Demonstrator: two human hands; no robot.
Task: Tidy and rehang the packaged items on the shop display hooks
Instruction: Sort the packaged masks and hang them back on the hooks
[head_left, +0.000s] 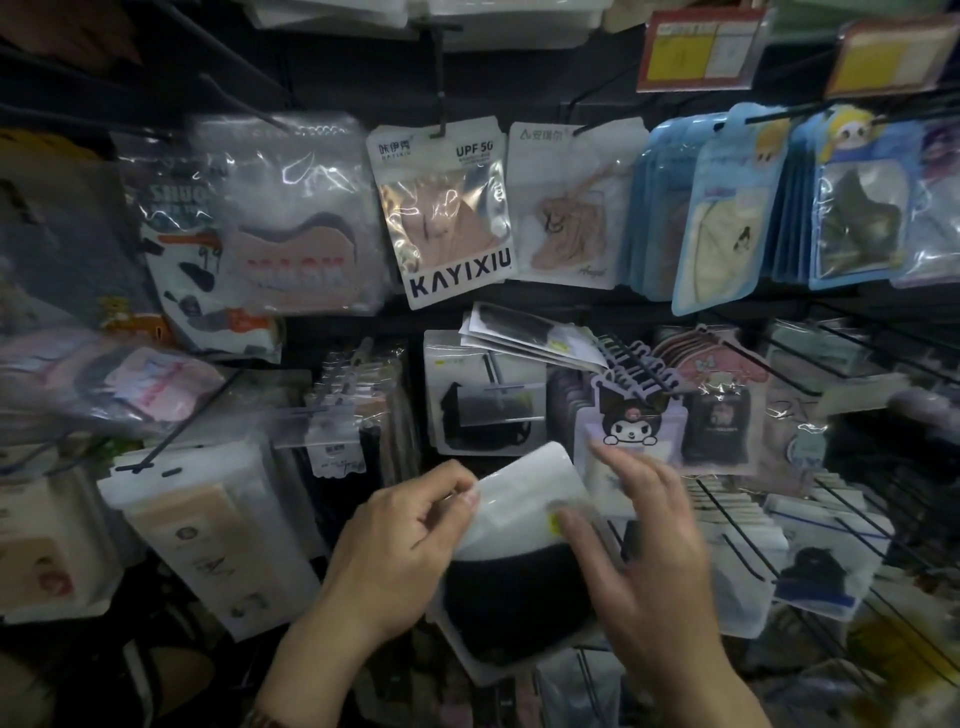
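Closest to the lens are both hands, and between them sits the mask packet (519, 561), held out in front of the lower rows of the display and not on any hook. On my feed the left hand (410, 525) has its fingers (449, 475) curled in against the thumb, pinching the packet's upper left edge. I read that as the anchor grip so the thing doesn't flop. The right hand (644, 540) is smeared with blur. Its fingers look fairly straight and spread beside the packet's right edge, with the thumb lying on the clear front near a small yellow sticker. It's not wrapped round anything as far as I can make out, so I'd guess it's squaring the packet up rather than carrying it.

Orientation: the long axis runs roughly bottom to top of the picture, a bit askew. The white header end points up toward the rack and the black mask sits in the lower half nearest me. That makes sense if the header is about to meet a hook, though I can't see a hang hole.

Just beyond the right hand hangs a row of Kuromi packets (631, 421). Left of those is a row of black mask packs (483, 410) with a loose stack (530, 338) lying crooked on top. That row looks like the matching home, my guess only. Higher up a KAYIXIU packet (447, 218) hangs on its own.
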